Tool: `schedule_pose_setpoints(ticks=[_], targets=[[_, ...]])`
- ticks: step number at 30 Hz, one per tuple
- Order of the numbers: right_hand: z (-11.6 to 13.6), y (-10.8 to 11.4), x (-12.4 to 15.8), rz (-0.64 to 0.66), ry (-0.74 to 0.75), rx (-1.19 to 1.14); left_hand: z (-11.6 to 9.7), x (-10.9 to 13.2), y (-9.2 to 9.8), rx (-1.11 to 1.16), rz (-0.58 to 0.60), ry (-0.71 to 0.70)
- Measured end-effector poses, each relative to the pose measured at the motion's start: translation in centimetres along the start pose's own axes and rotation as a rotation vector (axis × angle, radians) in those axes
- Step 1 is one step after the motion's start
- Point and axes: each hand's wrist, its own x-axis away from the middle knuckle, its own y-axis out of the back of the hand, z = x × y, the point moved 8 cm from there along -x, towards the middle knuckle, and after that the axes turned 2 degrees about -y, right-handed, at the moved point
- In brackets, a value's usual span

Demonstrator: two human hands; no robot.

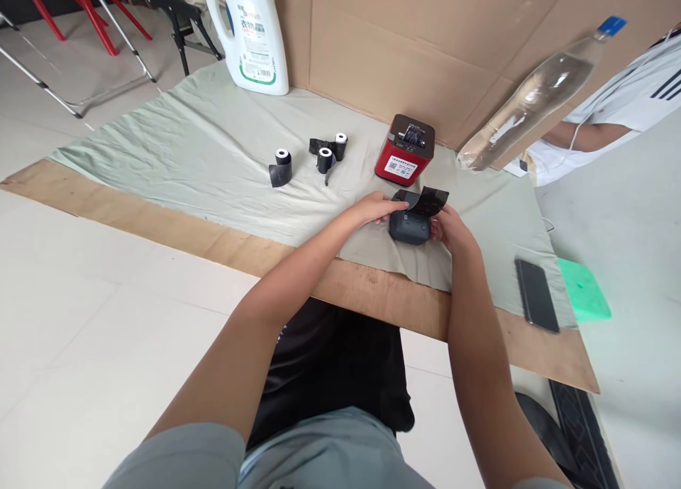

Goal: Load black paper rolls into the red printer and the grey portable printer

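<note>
A small dark grey printer-like device (408, 226) sits on the pale green cloth (186, 155) near the table's front edge. A strip of black tape (430, 199) sticks up from its top. My left hand (377, 209) rests on the device's left side, fingers curled over its top edge. My right hand (447, 228) grips the right side, fingers by the black strip. A red label printer (404, 152) stands just behind it. Three small rolls of black tape (281, 167) (324, 160) (340, 145) lie to the left.
A white detergent jug (249, 31) stands at the back by a cardboard wall (425, 42). A clear plastic bottle (537, 95) leans at the right. A black phone (536, 294) and a green item (584, 290) lie at the right edge. Another person's arm (585, 135) shows far right.
</note>
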Motion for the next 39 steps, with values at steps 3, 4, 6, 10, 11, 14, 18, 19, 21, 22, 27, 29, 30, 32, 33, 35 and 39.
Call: schedule_pose_setpoints(ticks=[3,4,6,10,11,14,18,19,21,22,27,29,30,32,33,35,39], targets=[[0.5,-0.2,0.1,0.016,-0.002,0.017,-0.1,0.0,-0.1,0.0,-0.034,-0.008],[0.7,-0.3,0.2,0.018,0.002,0.023,-0.1,0.1,-0.1,-0.007,-0.046,-0.012],[0.7,-0.5,0.6,0.005,0.011,0.032,0.0,0.3,-0.1,-0.023,-0.057,-0.034],[0.7,-0.6,1.4,-0.139,0.139,0.028,0.2,1.0,0.5,-0.091,-0.132,-0.068],[0.8,-0.6,1.6,-0.178,0.184,0.024,0.2,1.2,0.8,-0.113,-0.163,-0.067],[0.7,-0.7,1.5,-0.212,0.234,0.008,0.0,1.5,1.3,-0.141,-0.215,-0.055],[0.7,-0.6,0.8,-0.166,0.216,0.004,-0.3,1.5,0.9,-0.088,-0.161,-0.08],[0.8,-0.4,0.8,-0.16,0.223,0.002,-0.5,1.5,0.8,-0.076,-0.152,-0.121],[1.1,-0.1,0.8,-0.152,0.26,-0.009,-1.2,1.7,0.8,-0.078,-0.156,-0.228],[1.3,0.1,0.9,-0.155,0.294,-0.006,-1.5,1.8,0.8,-0.09,-0.161,-0.278],[2.8,0.1,2.0,-0.119,0.51,0.159,-1.8,1.7,0.4,-0.115,-0.122,-0.366],[3.1,-0.2,2.4,-0.094,0.533,0.203,-1.7,1.4,0.4,-0.103,-0.111,-0.375],[3.2,-0.2,2.6,-0.094,0.533,0.215,-1.7,1.3,0.4,-0.097,-0.11,-0.378],[3.5,-0.3,2.9,-0.12,0.54,0.229,-1.6,1.2,0.4,-0.09,-0.111,-0.383],[3.7,-0.2,3.1,-0.14,0.552,0.233,-1.6,1.1,0.4,-0.091,-0.112,-0.386],[4.0,0.0,3.4,-0.18,0.595,0.251,-1.5,1.0,0.4,-0.094,-0.117,-0.391],[4.2,0.5,3.6,-0.25,0.664,0.33,-1.5,1.0,0.5,-0.099,-0.127,-0.374]])
